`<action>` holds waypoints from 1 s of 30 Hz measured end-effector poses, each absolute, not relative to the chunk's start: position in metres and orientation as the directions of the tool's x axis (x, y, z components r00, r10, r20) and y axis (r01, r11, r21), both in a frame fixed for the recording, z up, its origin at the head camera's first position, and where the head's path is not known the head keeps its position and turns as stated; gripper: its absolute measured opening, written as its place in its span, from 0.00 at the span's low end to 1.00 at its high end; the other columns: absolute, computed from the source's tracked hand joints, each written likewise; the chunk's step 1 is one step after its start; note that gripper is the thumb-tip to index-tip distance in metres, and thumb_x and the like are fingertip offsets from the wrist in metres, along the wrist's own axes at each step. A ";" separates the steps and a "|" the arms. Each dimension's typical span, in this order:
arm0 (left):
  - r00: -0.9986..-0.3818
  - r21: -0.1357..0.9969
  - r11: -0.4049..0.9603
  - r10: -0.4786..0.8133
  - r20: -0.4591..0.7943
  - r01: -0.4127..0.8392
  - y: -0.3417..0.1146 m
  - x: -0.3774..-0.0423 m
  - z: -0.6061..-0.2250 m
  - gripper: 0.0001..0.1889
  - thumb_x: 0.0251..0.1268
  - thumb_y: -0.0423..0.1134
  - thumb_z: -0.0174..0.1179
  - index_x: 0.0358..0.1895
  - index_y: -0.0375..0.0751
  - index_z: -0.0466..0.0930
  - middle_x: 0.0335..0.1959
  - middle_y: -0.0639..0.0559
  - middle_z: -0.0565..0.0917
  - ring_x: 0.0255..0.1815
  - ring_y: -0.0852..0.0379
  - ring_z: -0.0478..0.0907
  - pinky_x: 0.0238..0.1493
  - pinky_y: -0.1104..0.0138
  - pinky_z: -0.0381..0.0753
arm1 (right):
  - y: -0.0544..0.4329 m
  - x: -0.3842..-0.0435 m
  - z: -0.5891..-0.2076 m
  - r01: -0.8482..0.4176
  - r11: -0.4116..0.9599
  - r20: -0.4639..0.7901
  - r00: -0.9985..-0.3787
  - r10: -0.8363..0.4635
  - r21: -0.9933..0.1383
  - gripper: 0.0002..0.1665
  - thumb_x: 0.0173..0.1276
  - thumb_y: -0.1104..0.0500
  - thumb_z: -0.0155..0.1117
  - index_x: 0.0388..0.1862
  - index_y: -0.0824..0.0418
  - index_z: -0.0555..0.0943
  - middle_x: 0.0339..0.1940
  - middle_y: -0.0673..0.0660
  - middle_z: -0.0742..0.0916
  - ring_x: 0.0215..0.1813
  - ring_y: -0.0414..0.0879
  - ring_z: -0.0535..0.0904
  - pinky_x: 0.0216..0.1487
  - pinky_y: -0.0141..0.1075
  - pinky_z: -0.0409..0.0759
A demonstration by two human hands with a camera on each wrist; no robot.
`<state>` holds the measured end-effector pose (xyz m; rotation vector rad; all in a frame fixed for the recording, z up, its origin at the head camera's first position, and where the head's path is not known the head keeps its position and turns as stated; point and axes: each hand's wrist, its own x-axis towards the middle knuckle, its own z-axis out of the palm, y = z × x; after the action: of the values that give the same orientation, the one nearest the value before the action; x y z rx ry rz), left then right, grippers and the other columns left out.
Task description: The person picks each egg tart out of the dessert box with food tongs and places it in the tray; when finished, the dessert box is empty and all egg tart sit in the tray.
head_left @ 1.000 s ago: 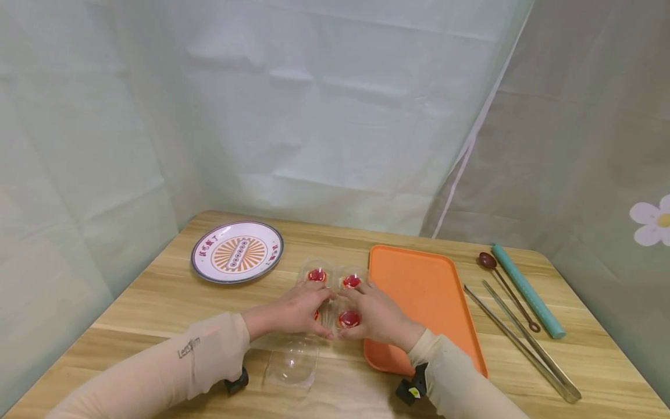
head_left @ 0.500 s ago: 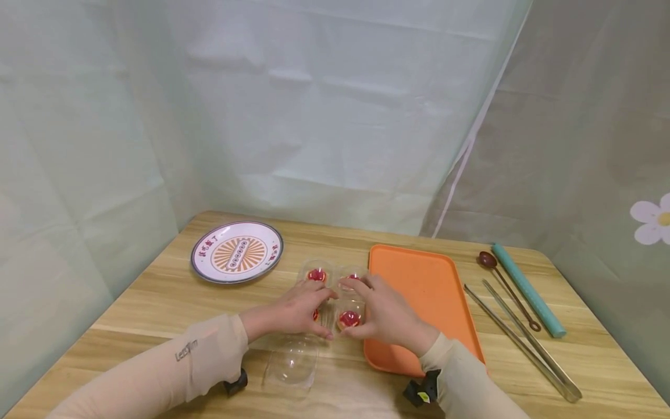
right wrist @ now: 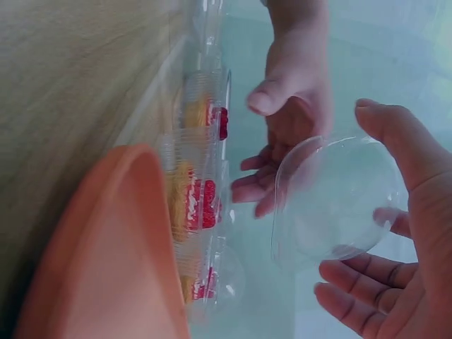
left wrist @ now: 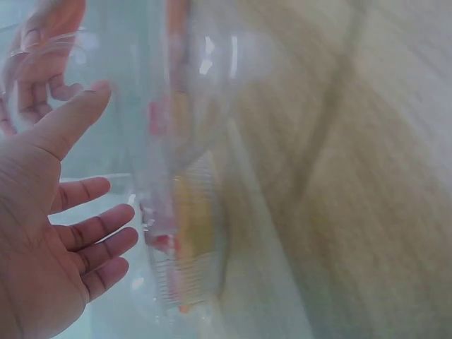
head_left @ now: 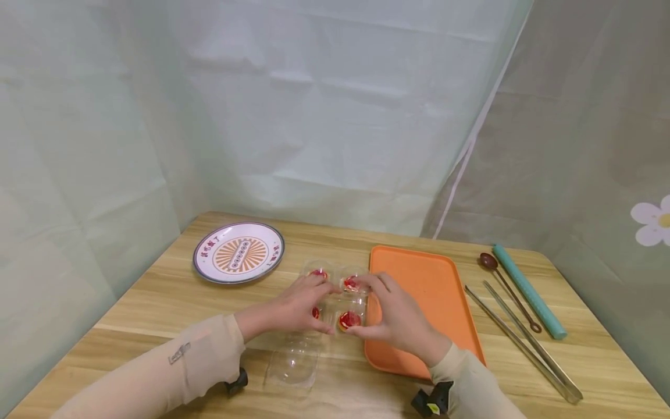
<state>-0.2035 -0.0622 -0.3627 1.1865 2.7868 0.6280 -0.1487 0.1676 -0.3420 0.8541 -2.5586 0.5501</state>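
Small red-topped cakes, such as this near-right cake (head_left: 349, 320), sit in a clear plastic container with domed compartments at the table's middle. My right hand (head_left: 408, 320) holds a clear dome lid (right wrist: 339, 205) between thumb and fingers, above and apart from the cakes in the right wrist view. My left hand (head_left: 293, 305) is over the container's left side and partly hides the near-left cake (head_left: 316, 312). Its fingers (left wrist: 99, 226) are loosely extended, with nothing gripped in the left wrist view. Another clear dome (head_left: 293, 364) lies on the table in front of the left hand.
An orange tray (head_left: 419, 273) lies right of the container, under the right forearm. A patterned plate (head_left: 238, 252) is at the back left. Metal tongs (head_left: 544, 355), a brown spoon (head_left: 489, 262) and a teal rolling pin (head_left: 528, 291) lie on the right.
My right hand has drawn back to the right and toward me, its thumb and fingers spread wider. The left hand stays almost in place, shifting slightly.
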 end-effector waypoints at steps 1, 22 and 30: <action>-0.703 0.394 0.617 0.702 0.115 0.681 -0.063 -0.203 -0.361 0.41 0.45 0.58 0.72 0.64 0.45 0.71 0.62 0.45 0.74 0.66 0.44 0.67 0.70 0.46 0.63 | 0.168 -0.148 -0.343 -0.633 0.734 0.483 -0.737 -0.474 -0.246 0.48 0.44 0.40 0.79 0.62 0.56 0.70 0.48 0.52 0.79 0.43 0.45 0.78 0.37 0.32 0.80; -0.689 0.482 0.546 0.700 0.188 0.686 -0.059 -0.176 -0.347 0.49 0.41 0.57 0.74 0.69 0.43 0.64 0.60 0.49 0.76 0.65 0.46 0.69 0.67 0.47 0.68 | 0.171 -0.137 -0.349 -0.649 0.533 0.555 -0.754 -0.352 -0.544 0.49 0.42 0.54 0.82 0.61 0.62 0.66 0.53 0.55 0.82 0.48 0.49 0.78 0.38 0.33 0.80; -0.702 0.561 0.504 0.681 0.210 0.657 -0.058 -0.170 -0.344 0.46 0.43 0.54 0.75 0.68 0.43 0.66 0.56 0.49 0.78 0.57 0.52 0.74 0.60 0.50 0.75 | 0.172 -0.135 -0.356 -0.652 0.474 0.563 -0.755 -0.336 -0.591 0.49 0.42 0.62 0.81 0.62 0.59 0.65 0.54 0.56 0.82 0.47 0.48 0.79 0.37 0.32 0.79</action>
<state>-0.1700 -0.0581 -0.3440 1.1967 2.6917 0.9774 -0.1351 0.1723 -0.3558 0.8294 -2.3558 1.1798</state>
